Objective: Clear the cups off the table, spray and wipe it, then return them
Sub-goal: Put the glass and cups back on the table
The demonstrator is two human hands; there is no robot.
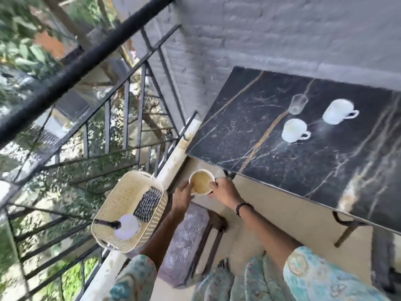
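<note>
Both my hands hold a cream cup [200, 183] in the air, left of the table's corner. My left hand [182, 197] grips its left side and my right hand [224, 190] its right side. The black marble table [249, 131] stands to the right. Two white mugs [294, 130] [338, 111] and a small clear glass [298, 104] stand on it. To the left, a cream basket [121, 203] rests on the balcony ledge. It holds a striped cloth [148, 202] and a white spray bottle [128, 225] with a black nozzle.
A black metal railing [138, 88] runs along the balcony's left side above a white ledge [173, 164]. A grey brick wall [282, 35] backs the table. A small stool [191, 240] stands below my hands, over the beige floor.
</note>
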